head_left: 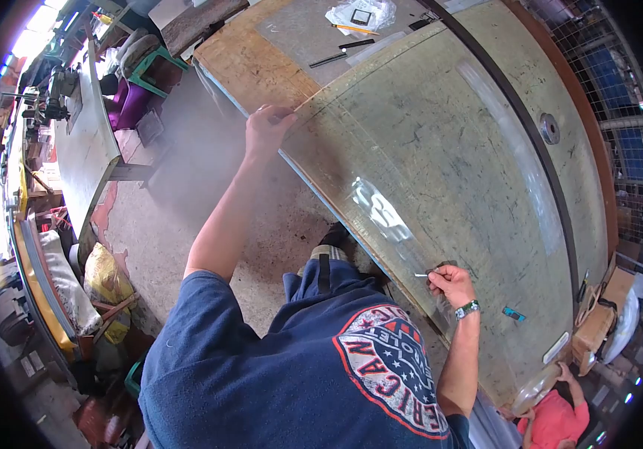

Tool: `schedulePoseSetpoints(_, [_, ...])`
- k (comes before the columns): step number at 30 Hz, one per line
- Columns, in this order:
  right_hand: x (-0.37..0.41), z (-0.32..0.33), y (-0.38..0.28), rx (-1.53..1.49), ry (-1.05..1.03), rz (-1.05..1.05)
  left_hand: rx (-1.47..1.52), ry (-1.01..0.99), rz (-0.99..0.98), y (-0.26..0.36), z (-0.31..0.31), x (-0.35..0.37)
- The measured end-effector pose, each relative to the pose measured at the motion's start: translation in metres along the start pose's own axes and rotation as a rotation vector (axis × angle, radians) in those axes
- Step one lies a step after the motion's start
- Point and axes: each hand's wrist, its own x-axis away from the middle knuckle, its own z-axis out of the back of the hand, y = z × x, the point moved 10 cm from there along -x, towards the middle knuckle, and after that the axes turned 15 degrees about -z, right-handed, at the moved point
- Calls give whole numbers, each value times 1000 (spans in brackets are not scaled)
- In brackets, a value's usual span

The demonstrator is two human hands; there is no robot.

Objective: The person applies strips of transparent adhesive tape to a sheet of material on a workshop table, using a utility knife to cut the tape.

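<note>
The left hand's (265, 129) fingers are curled over the far corner of a big glass sheet (426, 157), thumb underneath, clamped on its edge. The right hand's (450, 284) fingers are bunched tight together at the sheet's near edge. A thin pale sliver (420, 275) pokes out of them to the side, but from here I cannot tell whether they pinch the glass itself or only that small piece. A watch with a green strap (468, 308) sits on that wrist.

The sheet lies flat on a wide worktable (235, 56), covering most of it, with its long edge along the table's side next to the person. A dark bar (525, 142) runs the length of the table beyond the glass, and a round metal disc (549, 129) rests just past it. At the far end lie a pencil (354, 30), a black ruler (341, 55) and a crumpled plastic bag (362, 15). A small blue object (513, 313) sits near the right wrist.

The person wears a navy T-shirt and stands on a concrete floor (187, 202). At the table's near end, a second person in a red shirt (557, 419) has a hand (564, 370) raised by the table's corner.
</note>
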Motion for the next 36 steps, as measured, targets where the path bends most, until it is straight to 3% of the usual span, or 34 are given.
schedulePoseSetpoints(10, [8, -2, -11, 19, 61, -31, 29, 31, 26, -17, -5, -1])
schedulePoseSetpoints(15, [-1, 0, -4, 1, -13, 82, 76, -4, 88, -24, 1, -2])
schedulePoseSetpoints(16, [0, 0, -13, 201, 1, 225, -268, -92, 75, 3, 15, -8])
schedulePoseSetpoints(17, [2, 4, -10, 153, 25, 224, -101, -68, -49, -58, 15, -12])
schedulePoseSetpoints(18, [11, 14, -6, 212, 75, 206, -254, -127, 39, -17, 9, -11])
schedulePoseSetpoints(19, [13, 26, 12, 180, 86, 213, -156, -148, 169, -4, 3, -9])
schedulePoseSetpoints(20, [9, 35, 35, 58, 9, 161, -69, -109, 83, -37, -2, -17])
schedulePoseSetpoints(21, [22, 51, 47, 39, 69, 122, 43, -139, 61, -72, -11, -26])
schedulePoseSetpoints(28, [81, 123, 147, 175, 332, 146, -11, -120, 58, -66, -3, -26])
schedulePoseSetpoints(36, [85, 135, 182, -19, 303, 113, 212, -144, 101, -106, -11, -37])
